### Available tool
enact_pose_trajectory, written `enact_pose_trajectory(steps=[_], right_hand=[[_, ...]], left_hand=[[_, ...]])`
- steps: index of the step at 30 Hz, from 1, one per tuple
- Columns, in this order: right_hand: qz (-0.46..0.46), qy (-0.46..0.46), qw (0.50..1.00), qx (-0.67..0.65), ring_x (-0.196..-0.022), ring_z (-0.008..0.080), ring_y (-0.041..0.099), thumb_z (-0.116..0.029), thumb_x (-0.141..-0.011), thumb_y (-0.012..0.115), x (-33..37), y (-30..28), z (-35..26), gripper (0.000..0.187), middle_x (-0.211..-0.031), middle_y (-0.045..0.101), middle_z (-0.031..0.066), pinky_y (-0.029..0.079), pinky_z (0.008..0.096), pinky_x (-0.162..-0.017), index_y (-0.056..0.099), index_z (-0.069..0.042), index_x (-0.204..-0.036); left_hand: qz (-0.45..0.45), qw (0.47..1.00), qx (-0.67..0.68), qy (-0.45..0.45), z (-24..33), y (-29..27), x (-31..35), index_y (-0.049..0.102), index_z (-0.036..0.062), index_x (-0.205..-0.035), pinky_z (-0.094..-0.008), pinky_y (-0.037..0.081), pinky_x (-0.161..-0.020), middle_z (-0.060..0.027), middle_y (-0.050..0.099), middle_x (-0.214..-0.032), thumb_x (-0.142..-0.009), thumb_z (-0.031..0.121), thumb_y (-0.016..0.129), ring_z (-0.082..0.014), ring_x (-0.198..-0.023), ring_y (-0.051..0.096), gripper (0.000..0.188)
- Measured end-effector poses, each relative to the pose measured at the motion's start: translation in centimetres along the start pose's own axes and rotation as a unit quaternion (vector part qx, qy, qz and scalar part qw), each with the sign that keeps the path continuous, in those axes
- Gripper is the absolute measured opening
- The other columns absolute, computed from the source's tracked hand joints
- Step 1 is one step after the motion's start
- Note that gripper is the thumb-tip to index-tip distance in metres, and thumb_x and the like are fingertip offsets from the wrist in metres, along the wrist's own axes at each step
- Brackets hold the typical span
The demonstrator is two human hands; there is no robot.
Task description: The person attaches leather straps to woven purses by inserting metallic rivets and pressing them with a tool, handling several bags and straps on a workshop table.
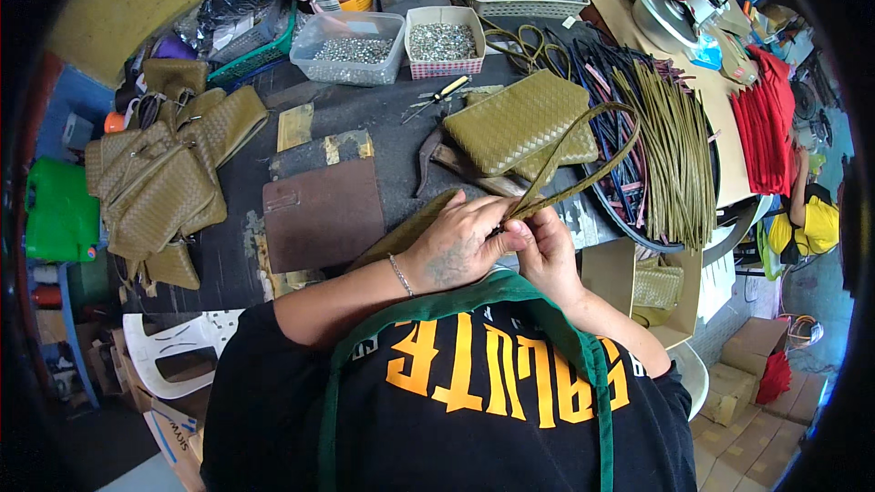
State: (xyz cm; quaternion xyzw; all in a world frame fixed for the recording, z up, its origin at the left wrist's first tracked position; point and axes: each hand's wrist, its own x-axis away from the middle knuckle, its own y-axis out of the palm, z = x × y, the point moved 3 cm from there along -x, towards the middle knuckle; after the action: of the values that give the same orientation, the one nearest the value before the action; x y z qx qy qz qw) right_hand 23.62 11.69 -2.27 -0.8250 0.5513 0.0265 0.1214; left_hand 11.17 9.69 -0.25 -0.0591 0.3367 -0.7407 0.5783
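Close to my chest, my left hand [462, 244] and my right hand [550, 257] meet, both closed on an olive strap [583, 184]. The strap loops up and to the right, across a woven olive pouch [519, 120] that rests on another olive piece. My fingertips hide the end of the strap. Beneath my left wrist, part of an olive woven piece [401, 235] shows. A hammer [428, 162] lies partly under the pouches, just beyond my hands. Left of my hands lies a brown rectangular sheet [324, 216].
Olive woven bags [169, 178] are heaped at the left. Farther back stand a clear tub [351, 53] and a small basket [444, 42] of metal bits, with a screwdriver [437, 98] nearby. Olive strips [670, 150] fill a round tray at right, near red material [764, 123]. Another person [811, 219] is far right.
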Motion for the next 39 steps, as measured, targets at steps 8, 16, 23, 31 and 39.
enact_pose_trajectory(steps=[8, 16, 23, 31, 39], right_hand=[[0.003, 0.069, 0.989, -0.128, -0.071, 0.0073, 0.046, -0.003, -0.082, 0.049, 0.5, -0.1, 0.9, 0.007, -0.075, 0.052, 0.0015, 0.040, 0.0211, -0.066, 0.050, 0.001, -0.087], [-0.025, 0.085, 0.960, -0.265, -0.085, 0.0096, 0.050, -0.001, -0.079, 0.053, -0.6, -1.4, 1.2, 0.016, -0.093, 0.055, 0.0054, 0.040, 0.0220, -0.077, 0.053, 0.002, -0.095], [0.020, 0.127, 0.924, -0.361, -0.066, 0.0050, 0.044, -0.008, -0.080, 0.054, -1.1, -2.0, 1.6, 0.018, -0.083, 0.054, 0.0018, 0.036, 0.0176, -0.062, 0.052, -0.001, -0.097], [0.030, 0.139, 0.899, -0.415, -0.069, 0.0089, 0.051, -0.014, -0.082, 0.052, -0.4, -1.7, 3.1, 0.013, -0.081, 0.056, 0.0020, 0.041, 0.0211, -0.063, 0.053, -0.006, -0.092], [-0.057, 0.056, 0.958, -0.277, -0.077, 0.0097, 0.050, -0.005, -0.077, 0.056, -0.5, -2.0, 1.1, 0.028, -0.088, 0.054, 0.0054, 0.040, 0.0226, -0.073, 0.048, 0.002, -0.104]], left_hand=[[-0.059, 0.994, -0.017, -0.093, -1.0, 1.1, 0.0, 0.046, 0.0064, -0.109, -0.0566, 0.029, -0.079, -0.0142, 0.053, -0.102, -0.081, 0.047, 0.039, -0.0295, -0.096, 0.050, 0.051], [-0.164, 0.985, 0.026, -0.043, -1.2, -1.2, -1.5, 0.054, 0.0044, -0.094, -0.0404, 0.032, -0.082, -0.0102, 0.053, -0.089, -0.083, 0.026, 0.046, -0.0238, -0.089, 0.048, 0.025], [-0.091, 0.994, -0.062, -0.013, -0.6, -1.0, -1.5, 0.054, 0.0017, -0.083, -0.0340, 0.035, -0.073, -0.0103, 0.050, -0.075, -0.082, 0.020, 0.048, -0.0245, -0.077, 0.049, 0.020], [-0.097, 0.994, 0.004, -0.040, -0.9, -0.7, -1.6, 0.054, 0.0003, -0.082, -0.0330, 0.036, -0.071, -0.0120, 0.049, -0.075, -0.080, 0.019, 0.050, -0.0263, -0.076, 0.048, 0.019], [-0.094, 0.994, -0.062, -0.004, -0.7, -0.4, -1.6, 0.051, 0.0005, -0.075, -0.0338, 0.036, -0.070, -0.0113, 0.047, -0.075, -0.082, 0.018, 0.046, -0.0258, -0.078, 0.047, 0.019]])
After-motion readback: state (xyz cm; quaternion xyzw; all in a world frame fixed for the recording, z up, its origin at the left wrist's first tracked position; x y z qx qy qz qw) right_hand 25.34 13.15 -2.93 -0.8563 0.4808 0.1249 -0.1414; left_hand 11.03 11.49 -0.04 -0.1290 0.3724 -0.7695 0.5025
